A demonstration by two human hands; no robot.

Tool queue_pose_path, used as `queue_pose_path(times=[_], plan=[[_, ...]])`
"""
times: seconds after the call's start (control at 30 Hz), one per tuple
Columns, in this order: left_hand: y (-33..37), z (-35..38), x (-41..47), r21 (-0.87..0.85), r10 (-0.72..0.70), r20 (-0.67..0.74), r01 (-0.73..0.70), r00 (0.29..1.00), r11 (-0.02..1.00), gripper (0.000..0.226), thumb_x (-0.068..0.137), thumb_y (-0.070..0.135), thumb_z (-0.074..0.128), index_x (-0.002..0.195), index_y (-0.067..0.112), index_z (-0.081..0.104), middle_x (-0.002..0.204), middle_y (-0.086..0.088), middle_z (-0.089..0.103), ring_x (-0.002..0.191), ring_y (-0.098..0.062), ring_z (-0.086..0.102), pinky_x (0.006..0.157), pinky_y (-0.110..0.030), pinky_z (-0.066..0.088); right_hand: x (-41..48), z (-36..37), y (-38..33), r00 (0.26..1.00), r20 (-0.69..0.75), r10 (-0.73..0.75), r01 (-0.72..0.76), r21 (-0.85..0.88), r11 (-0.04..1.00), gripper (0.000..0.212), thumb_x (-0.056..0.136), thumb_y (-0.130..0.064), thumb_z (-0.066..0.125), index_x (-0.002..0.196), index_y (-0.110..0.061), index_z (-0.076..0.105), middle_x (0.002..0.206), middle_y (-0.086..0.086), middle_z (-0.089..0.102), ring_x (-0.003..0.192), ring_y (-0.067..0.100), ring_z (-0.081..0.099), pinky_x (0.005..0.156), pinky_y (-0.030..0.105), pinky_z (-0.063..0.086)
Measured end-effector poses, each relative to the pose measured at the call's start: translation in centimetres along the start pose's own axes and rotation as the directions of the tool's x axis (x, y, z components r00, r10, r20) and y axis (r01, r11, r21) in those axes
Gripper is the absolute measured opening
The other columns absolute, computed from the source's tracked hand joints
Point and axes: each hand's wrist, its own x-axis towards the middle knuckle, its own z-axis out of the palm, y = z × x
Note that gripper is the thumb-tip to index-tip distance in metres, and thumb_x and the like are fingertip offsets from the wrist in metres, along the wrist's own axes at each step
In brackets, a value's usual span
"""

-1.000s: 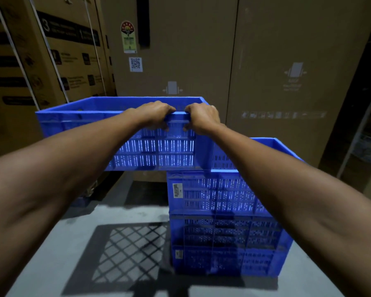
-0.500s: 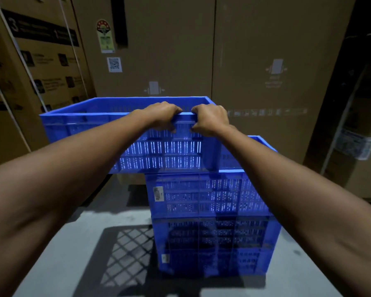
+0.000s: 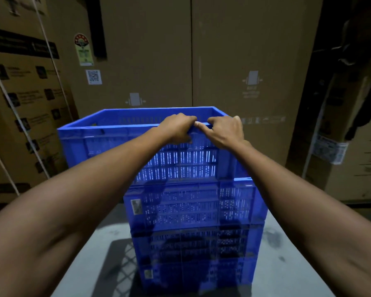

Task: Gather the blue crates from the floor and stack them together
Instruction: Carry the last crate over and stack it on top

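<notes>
Both hands grip the near rim of a blue slatted crate (image 3: 107, 144), side by side: my left hand (image 3: 177, 128) and my right hand (image 3: 226, 131). This crate is held level just above a stack of blue crates (image 3: 193, 213) standing on the grey floor. It overhangs the stack well to the left; its right corner sits about over the stack's right side. Whether its base touches the stack's top rim I cannot tell. The stack's lower crates are in shadow.
Tall cardboard cartons (image 3: 148, 61) form a wall right behind the crates. Strapped printed cartons (image 3: 24, 103) stand at the left. At the right are more boxes and a labelled package (image 3: 330, 151). Grey concrete floor (image 3: 291, 254) lies on both sides of the stack.
The held crate has shifted to the right over the stack and covers more of its top. My view has come closer; both hands keep the same grip on the rim.
</notes>
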Motion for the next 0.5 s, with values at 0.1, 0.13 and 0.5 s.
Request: queue_pose_path(times=[0.1, 0.13, 0.5], plan=[[0.6, 0.2, 0.3, -0.021, 0.065, -0.053, -0.066, 0.996, 0.998, 0.046, 0.077, 0.043, 0.073, 0.108, 0.018, 0.050, 0.098, -0.009, 0.064, 0.092, -0.033, 0.059, 0.063, -0.037, 0.041, -0.3, -0.4, 1.9, 0.999, -0.033, -0.009, 0.008, -0.042, 0.999, 0.068, 0.085, -0.079, 0.022, 0.062, -0.021, 0.050, 0.055, -0.005, 0.048, 0.066, 0.023, 0.051, 0.071, 0.039, 0.030], [0.3, 0.3, 0.0, 0.001, 0.067, -0.057, -0.067, 0.996, 0.998, 0.049, 0.079, 0.051, 0.068, 0.110, 0.020, 0.049, 0.096, -0.009, 0.064, 0.090, -0.033, 0.059, 0.062, -0.037, 0.041, -0.5, -0.5, 2.3, 0.999, -0.031, -0.012, 0.011, -0.042, 0.999, 0.069, 0.085, -0.079, 0.022, 0.061, -0.021, 0.051, 0.054, -0.005, 0.047, 0.065, 0.022, 0.051, 0.071, 0.038, 0.030], [-3.2, 1.2, -2.7, 0.117, -0.107, -0.266, 0.142, 0.958, 0.983, 0.063, 0.088, 0.075, 0.018, 0.067, 0.021, 0.041, 0.065, -0.007, 0.049, 0.070, -0.035, 0.057, 0.055, -0.035, 0.032, -0.2, -1.5, 4.5, 0.994, 0.081, 0.074, -0.067, -0.084, 0.994, 0.075, 0.088, -0.076, 0.015, 0.077, -0.021, 0.065, 0.081, 0.006, 0.068, 0.087, 0.029, 0.062, 0.088, 0.043, 0.036]])
